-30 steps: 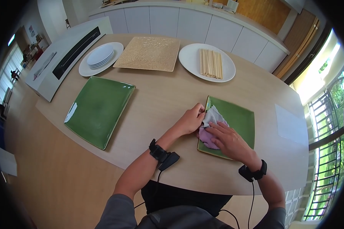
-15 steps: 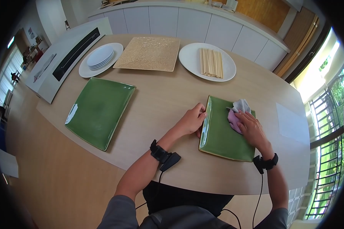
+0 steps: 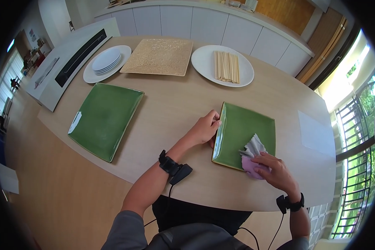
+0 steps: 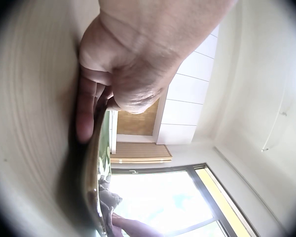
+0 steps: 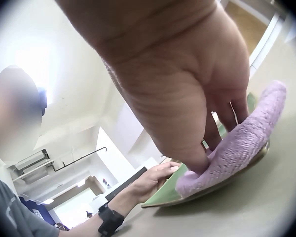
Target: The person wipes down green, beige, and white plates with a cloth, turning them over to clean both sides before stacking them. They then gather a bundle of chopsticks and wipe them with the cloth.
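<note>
On the right of the table in the head view lies a square green plate [image 3: 237,129]. My left hand [image 3: 205,129] holds its left edge, thumb on top and fingers beneath; the left wrist view shows those fingers [image 4: 85,118] between plate and table. A cloth, part grey and part pink [image 3: 252,164], lies bunched over the plate's near right corner. My right hand [image 3: 279,173] holds it down there between thumb and fingertips. From the right wrist, the pink part [image 5: 241,148] hangs over the plate's rim, under my right hand [image 5: 172,94].
A second green plate [image 3: 106,121] lies at the left. Along the back stand a white plate with stacked small dishes [image 3: 106,60], a beige patterned plate [image 3: 157,57] and a white oval plate [image 3: 202,62] with wooden sticks [image 3: 226,68]. A pale sheet [image 3: 316,131] lies far right.
My right hand and the cloth have moved from the plate's left side across to its right side, then down to the near right corner. My left hand has stayed at the left edge.
</note>
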Tool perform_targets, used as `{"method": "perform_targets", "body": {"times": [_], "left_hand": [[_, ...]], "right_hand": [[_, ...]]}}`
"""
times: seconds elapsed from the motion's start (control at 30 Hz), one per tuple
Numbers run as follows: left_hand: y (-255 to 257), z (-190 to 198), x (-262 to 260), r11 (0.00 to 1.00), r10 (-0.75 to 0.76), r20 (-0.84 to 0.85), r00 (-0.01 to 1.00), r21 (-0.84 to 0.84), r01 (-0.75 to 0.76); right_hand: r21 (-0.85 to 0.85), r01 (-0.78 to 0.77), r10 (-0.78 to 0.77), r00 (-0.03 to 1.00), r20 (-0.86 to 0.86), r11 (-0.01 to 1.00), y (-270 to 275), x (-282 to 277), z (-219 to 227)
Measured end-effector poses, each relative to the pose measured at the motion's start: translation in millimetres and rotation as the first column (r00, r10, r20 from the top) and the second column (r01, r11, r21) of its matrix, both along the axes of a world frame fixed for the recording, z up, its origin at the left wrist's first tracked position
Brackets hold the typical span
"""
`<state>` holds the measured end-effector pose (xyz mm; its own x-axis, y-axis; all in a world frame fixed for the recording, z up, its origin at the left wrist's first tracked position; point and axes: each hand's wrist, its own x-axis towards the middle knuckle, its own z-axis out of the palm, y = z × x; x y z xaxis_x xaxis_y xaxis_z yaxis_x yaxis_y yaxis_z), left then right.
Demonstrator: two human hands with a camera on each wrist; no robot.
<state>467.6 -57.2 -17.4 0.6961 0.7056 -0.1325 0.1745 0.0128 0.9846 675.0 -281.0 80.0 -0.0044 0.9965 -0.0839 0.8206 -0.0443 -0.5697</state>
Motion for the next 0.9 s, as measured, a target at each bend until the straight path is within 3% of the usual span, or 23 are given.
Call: {"method": "perform_targets", "body": {"times": [0.1,0.17,0.37,0.43,0.47,0.63,0.7,0.77,0.8,0.87,0.9], "left_hand": [[3,-8,1,1.000,0.003,0.013,1.000,0.024,-0.003],[2,-6,0,0.999,0.000,0.017,1.000,0.044,0.000],[7,-19,2,1.000,-0.013,0.012,1.000,0.026,0.012],[10,-29,4,0.958,0.007,0.062,0.998,0.285,-0.024],[10,-28,4,0.957,0.003,0.060,0.998,0.289,-0.020],[3,-6,0,1.000,-0.028,0.015,0.999,-0.004,0.029],[2,-2,-1,0.999,-0.029,0.007,1.000,-0.013,0.029],[3,-3,-1,0.999,-0.025,-0.001,1.000,-0.022,0.025],[3,-5,0,1.000,-0.027,0.003,1.000,-0.005,0.028],[3,-4,-2,1.000,-0.023,0.009,1.000,0.013,0.023],[1,0,-2,1.000,-0.025,0.009,1.000,-0.016,0.026]], "right_hand": [[-0.004,-0.081,0.081,0.996,-0.039,0.997,6,-18,-2],[0.085,-0.180,0.184,0.982,-0.031,0.980,15,-27,-11],[0.186,-0.242,0.256,0.965,-0.055,0.952,50,-43,-25],[0.208,-0.219,0.232,0.972,-0.038,0.953,65,-40,-33],[0.227,-0.203,0.213,0.977,-0.018,0.953,71,-38,-35],[0.238,-0.148,0.145,0.989,0.032,0.960,91,-16,-37],[0.241,-0.130,0.117,0.991,0.069,0.962,94,-1,-30],[0.066,0.175,-0.156,0.960,-0.235,0.982,91,15,-9],[0.065,0.168,-0.149,0.960,-0.235,0.984,87,28,-6],[0.097,0.267,-0.187,0.850,-0.492,0.959,77,61,-5],[0.097,0.264,-0.184,0.851,-0.492,0.960,72,73,-9]]}}
